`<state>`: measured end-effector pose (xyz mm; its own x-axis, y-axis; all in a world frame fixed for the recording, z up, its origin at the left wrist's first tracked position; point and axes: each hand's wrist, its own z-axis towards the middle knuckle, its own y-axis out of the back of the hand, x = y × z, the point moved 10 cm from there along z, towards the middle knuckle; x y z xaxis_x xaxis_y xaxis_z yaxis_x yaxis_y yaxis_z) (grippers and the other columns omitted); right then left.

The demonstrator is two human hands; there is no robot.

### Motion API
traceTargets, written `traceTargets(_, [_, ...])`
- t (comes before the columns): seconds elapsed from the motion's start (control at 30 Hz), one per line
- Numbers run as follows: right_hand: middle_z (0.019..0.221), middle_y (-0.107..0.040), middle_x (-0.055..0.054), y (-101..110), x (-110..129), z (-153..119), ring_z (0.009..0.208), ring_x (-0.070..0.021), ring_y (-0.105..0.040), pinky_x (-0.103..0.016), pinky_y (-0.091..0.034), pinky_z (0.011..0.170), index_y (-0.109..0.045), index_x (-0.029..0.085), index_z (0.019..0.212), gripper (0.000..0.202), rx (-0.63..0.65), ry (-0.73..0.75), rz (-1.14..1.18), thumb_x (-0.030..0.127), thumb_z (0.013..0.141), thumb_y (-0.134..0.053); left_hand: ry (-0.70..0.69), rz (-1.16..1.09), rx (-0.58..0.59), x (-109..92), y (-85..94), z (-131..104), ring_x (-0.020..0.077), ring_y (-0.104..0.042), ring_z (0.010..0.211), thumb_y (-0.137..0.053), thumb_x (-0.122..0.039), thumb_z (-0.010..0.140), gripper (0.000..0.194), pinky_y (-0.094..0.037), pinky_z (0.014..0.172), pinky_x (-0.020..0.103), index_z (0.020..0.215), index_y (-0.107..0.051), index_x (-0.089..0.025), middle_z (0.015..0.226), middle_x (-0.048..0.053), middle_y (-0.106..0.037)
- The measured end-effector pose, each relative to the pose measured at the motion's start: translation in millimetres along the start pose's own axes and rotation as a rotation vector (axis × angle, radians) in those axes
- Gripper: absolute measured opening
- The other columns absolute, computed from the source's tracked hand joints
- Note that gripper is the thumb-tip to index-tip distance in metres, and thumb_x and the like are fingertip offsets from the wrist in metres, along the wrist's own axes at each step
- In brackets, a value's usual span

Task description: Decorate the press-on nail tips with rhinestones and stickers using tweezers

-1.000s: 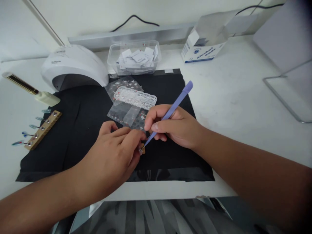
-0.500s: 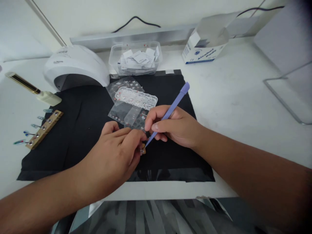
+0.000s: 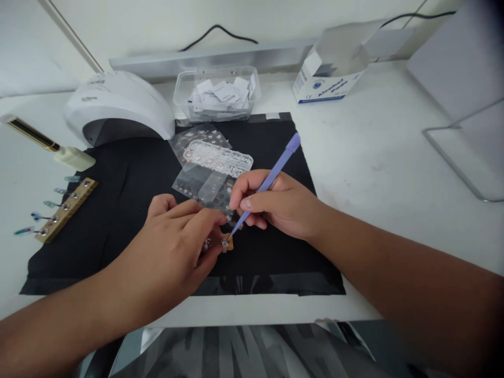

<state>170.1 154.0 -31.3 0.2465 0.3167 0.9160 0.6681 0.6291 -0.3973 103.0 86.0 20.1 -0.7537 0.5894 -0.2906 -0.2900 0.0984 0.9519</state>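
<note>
My right hand (image 3: pixel 275 205) holds slim purple tweezers (image 3: pixel 271 176) like a pen, and their thin point comes down at a small wooden nail-tip stand (image 3: pixel 230 243). Curled over that stand is my left hand (image 3: pixel 181 236), thumb and fingers closed around it, hiding most of its length. Small shiny clips or pieces show between the left fingers and beside the tweezer point; their details are too small to tell. Just beyond my hands, a clear case of rhinestones (image 3: pixel 218 157) rests on transparent sticker sheets (image 3: pixel 200 181).
At the left, another wooden stand (image 3: pixel 66 212) bears several decorated nail tips, near a pale polish bottle (image 3: pixel 74 157). Behind are a white nail lamp (image 3: pixel 122 100), a plastic tub of packets (image 3: pixel 216 97) and an alcohol pads box (image 3: pixel 328 84). A black mat (image 3: pixel 129 168) covers the white table.
My left hand has shifted slightly left, its fingers uncovering more of the wooden stand and shiny pieces. The tweezers moved slightly left and stay pointed at the stand.
</note>
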Motion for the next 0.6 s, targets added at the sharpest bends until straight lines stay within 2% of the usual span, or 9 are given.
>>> traceTargets(0.23, [0.054,-0.055,0.005,-0.3,-0.3,0.4,0.047,-0.0059,-0.052,-0.014,-0.035,0.035,-0.066,0.014,0.071,0.007,-0.009,-0.010,0.001,0.012,0.070,-0.060,0.003,-0.032,0.027,1.4,4.5,-4.6,0.0246,-0.063,0.089,-0.062,-0.026,0.089,0.021,-0.029,0.083,0.047,0.106,-0.052,-0.021,0.094,0.001,-0.071])
traceTargets(0.4, [0.055,-0.057,0.005,0.3,-0.5,0.4,0.047,-0.0053,-0.052,-0.014,-0.036,0.036,-0.066,0.014,0.069,0.007,-0.023,-0.026,-0.016,0.012,0.068,-0.059,0.009,-0.095,0.014,0.4,7.0,-5.2,0.0227,-0.060,0.087,-0.058,-0.020,0.089,0.008,-0.030,0.082,0.046,0.095,-0.053,-0.021,0.089,-0.001,-0.067])
traceTargets(0.6, [0.052,-0.055,0.006,0.7,-1.2,1.8,0.045,-0.0051,-0.051,-0.014,-0.036,0.035,-0.065,0.014,0.068,0.007,-0.027,-0.032,-0.017,0.013,0.068,-0.059,-0.020,-0.093,0.012,-4.0,9.0,-4.8,0.0230,-0.059,0.092,-0.057,-0.014,0.089,0.008,-0.030,0.084,0.045,0.093,-0.056,-0.020,0.096,0.000,-0.068])
